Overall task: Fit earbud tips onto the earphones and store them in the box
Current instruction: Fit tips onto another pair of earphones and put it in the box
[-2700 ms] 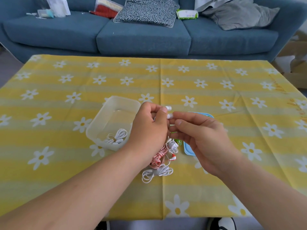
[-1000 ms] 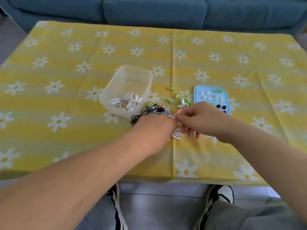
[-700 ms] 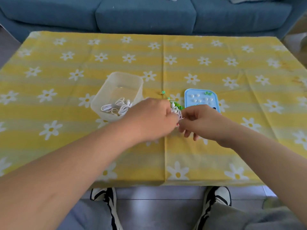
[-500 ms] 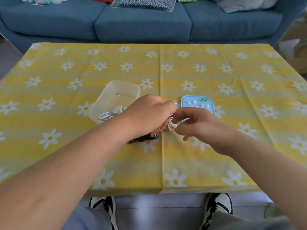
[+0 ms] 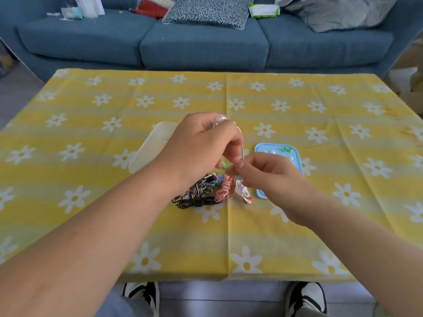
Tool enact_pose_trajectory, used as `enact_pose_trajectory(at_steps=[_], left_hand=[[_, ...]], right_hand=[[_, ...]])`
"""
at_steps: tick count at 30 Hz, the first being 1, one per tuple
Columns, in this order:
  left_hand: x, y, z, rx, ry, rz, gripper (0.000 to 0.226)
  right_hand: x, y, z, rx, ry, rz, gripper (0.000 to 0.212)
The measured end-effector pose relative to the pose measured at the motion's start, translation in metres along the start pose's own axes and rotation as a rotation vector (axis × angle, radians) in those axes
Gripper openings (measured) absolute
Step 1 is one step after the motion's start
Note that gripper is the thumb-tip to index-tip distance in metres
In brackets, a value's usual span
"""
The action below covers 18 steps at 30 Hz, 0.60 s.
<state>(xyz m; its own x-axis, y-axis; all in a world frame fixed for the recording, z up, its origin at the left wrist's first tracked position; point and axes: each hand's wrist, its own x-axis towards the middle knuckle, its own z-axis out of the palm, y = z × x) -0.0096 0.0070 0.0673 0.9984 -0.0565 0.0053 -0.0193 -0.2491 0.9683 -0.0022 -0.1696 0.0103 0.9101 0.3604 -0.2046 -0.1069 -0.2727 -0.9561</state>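
My left hand (image 5: 201, 143) is raised above the table, pinching the earbud end of a white earphone (image 5: 240, 191). Its thin cable runs down to my right hand (image 5: 267, 177), which pinches it lower, with the coiled rest hanging below. Under my hands lies a pile of bundled earphones (image 5: 201, 193) in black, striped and red-white cord. The clear plastic box (image 5: 155, 145) stands at the left, mostly hidden by my left hand. A light blue tray (image 5: 295, 154) with small white and green earbud tips sits to the right, partly behind my right hand.
The table carries a yellow cloth with white daisies (image 5: 297, 106). A blue sofa (image 5: 206, 42) with cushions and clutter runs along the far side. My shoes (image 5: 142, 294) show below the table's near edge.
My left hand has lifted higher with the white earphone, drawing its cable taut from my right hand. The view has tilted up, bringing the sofa back in.
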Motion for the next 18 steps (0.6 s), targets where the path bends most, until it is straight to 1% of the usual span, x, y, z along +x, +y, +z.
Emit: enact_pose_trajectory(at_steps=[2, 4, 6, 8, 9, 11, 13, 15, 18], left_hand=[[0.002, -0.001, -0.006, -0.077, 0.042, -0.026, 0.021], [0.003, -0.001, -0.009, -0.148, 0.084, -0.063, 0.021], [0.003, -0.002, -0.013, -0.195, 0.141, -0.080, 0.021], [0.004, -0.004, -0.017, -0.175, 0.172, -0.100, 0.016], [0.003, -0.006, -0.018, -0.125, 0.160, -0.124, 0.013], [0.002, -0.010, -0.017, -0.004, 0.076, -0.200, 0.013], [0.000, -0.013, -0.013, 0.055, -0.030, -0.280, 0.020], [-0.001, -0.016, -0.008, 0.056, -0.093, -0.339, 0.028], [-0.001, -0.019, 0.002, -0.047, -0.168, -0.385, 0.035]], right_hand=[[0.003, -0.004, 0.002, 0.154, -0.010, 0.054, 0.030], [0.005, -0.006, 0.002, 0.309, -0.011, 0.110, 0.027], [0.006, -0.008, 0.000, 0.452, -0.053, 0.150, 0.025], [0.007, -0.011, -0.002, 0.563, -0.088, 0.183, 0.022], [0.007, -0.012, -0.002, 0.588, -0.078, 0.199, 0.020], [0.009, -0.013, -0.003, 0.591, -0.027, 0.220, 0.017], [0.011, -0.012, -0.004, 0.539, 0.030, 0.226, 0.016], [0.012, -0.011, -0.004, 0.435, 0.067, 0.223, 0.015], [0.011, -0.010, -0.006, 0.254, 0.095, 0.174, 0.017]])
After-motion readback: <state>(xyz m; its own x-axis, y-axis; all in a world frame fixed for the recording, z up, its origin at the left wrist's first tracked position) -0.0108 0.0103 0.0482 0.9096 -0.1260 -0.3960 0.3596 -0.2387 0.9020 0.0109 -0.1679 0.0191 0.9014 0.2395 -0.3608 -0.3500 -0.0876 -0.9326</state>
